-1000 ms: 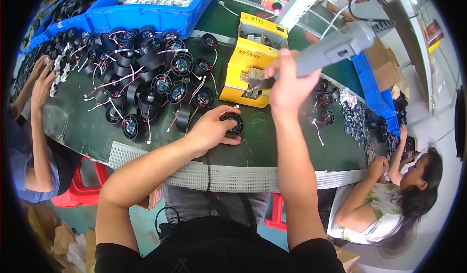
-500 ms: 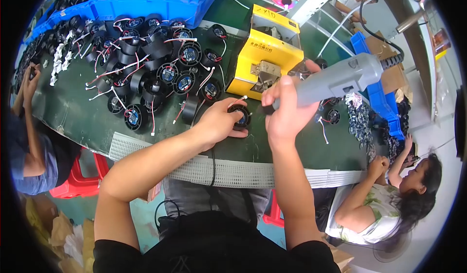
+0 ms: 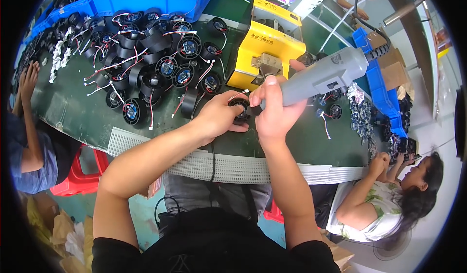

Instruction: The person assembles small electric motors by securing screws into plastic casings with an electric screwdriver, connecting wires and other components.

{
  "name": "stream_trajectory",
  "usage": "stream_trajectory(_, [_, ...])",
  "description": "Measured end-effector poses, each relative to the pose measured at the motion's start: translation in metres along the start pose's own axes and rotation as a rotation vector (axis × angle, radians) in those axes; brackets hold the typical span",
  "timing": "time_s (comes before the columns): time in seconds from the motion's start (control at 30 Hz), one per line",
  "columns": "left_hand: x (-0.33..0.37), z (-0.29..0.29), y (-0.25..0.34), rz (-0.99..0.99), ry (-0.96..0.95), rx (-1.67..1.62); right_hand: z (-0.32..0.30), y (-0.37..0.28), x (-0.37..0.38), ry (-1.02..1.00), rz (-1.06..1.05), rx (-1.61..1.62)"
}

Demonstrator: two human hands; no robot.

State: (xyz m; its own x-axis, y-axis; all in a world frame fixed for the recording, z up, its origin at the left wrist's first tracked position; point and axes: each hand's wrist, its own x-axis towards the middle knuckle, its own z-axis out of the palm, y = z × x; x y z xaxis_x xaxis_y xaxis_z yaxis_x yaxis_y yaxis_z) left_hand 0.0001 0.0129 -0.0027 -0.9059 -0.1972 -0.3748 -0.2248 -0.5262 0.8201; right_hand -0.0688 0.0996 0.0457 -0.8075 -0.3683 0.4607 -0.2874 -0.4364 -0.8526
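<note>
My left hand [image 3: 218, 117] is closed around a small round black fan motor [image 3: 240, 112], holding it on the green table. White-plugged wires stick out above it. A grey electric screwdriver [image 3: 323, 78] lies in my right hand [image 3: 278, 111], fingers wrapped round its front end. It slants down to the left, its dark nose at the motor's right side; whether the bit touches a screw is hidden. Just behind my hands stands a yellow screw feeder [image 3: 268, 42] with a metal outlet on its front. Left of it spreads a heap of similar black motors [image 3: 148, 81] with circuit boards and wires.
A blue bin [image 3: 146, 4] of white parts stands at the back. More blue trays [image 3: 374, 83] and small dark parts [image 3: 361, 117] lie right. A perforated white strip [image 3: 233, 170] edges the green table [image 3: 311, 146]. Co-workers sit at left and right; a cable hangs from the screwdriver.
My right hand has brought the screwdriver left and down, so its nose is now at the motor. The left hand keeps hold of the motor. The view has shifted slightly.
</note>
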Motion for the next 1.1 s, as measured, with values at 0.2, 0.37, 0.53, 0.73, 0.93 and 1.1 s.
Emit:
stream_trajectory(0.2, [-0.002, 0.0, 0.002, -0.007, 0.011, 0.013, -0.001, -0.001, 0.0, 0.014, 0.013, 0.022])
stream_trajectory(0.37, [-0.002, 0.002, 0.003, -0.002, 0.017, 0.012, 0.0, 0.002, 0.0, 0.016, 0.022, 0.02])
stream_trajectory(0.53, [0.0, 0.005, 0.002, 0.02, 0.011, 0.016, -0.004, 0.008, 0.0, -0.04, 0.005, 0.036])
stream_trajectory(0.73, [0.003, -0.008, -0.005, 0.056, 0.015, 0.067, -0.009, 0.012, -0.006, -0.117, 0.089, 0.163])
stream_trajectory(0.93, [-0.032, -0.025, 0.051, 1.143, 0.747, 1.467, -0.122, 0.008, 0.033, 0.232, -0.032, -0.912])
stream_trajectory(1.1, [-0.034, -0.023, 0.055, 1.161, 0.741, 1.581, -0.15, 0.003, 0.025, -0.025, 0.049, -1.467])
